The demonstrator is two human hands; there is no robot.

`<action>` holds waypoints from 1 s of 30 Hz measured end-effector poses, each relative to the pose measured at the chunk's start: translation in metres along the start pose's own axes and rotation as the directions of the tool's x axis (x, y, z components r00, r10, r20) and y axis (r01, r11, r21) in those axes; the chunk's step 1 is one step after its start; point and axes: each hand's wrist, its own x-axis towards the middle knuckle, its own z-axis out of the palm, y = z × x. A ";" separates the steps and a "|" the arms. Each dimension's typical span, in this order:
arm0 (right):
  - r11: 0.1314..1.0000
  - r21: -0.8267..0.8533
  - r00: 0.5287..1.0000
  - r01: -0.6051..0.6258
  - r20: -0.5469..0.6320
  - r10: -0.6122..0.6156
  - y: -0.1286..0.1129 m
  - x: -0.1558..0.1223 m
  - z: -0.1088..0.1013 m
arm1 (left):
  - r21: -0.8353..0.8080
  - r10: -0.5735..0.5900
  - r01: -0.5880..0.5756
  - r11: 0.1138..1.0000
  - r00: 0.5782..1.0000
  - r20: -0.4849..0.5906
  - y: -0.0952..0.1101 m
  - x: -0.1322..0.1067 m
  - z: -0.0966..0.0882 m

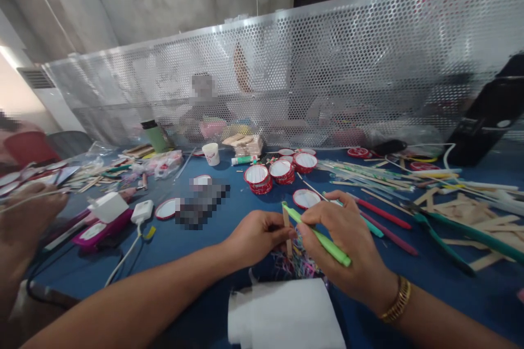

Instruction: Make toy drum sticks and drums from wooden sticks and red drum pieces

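One wooden stick [289,248] stands pinched in your left hand [256,237]; your right hand [347,237] grips a green pen-like tool [332,248] at its top. Work there seems underway, wood below your pinch plain.

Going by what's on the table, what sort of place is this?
Probably a shared craft workspace: the blue table bears a heap of flat wooden sticks and green-handled pliers, with a perforated metal screen along its far side.
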 end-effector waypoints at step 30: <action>1.000 -0.006 1.000 -0.017 0.012 0.017 0.002 -0.001 0.000 | 0.048 0.007 -0.006 0.999 1.000 -0.020 -0.002 0.000 0.001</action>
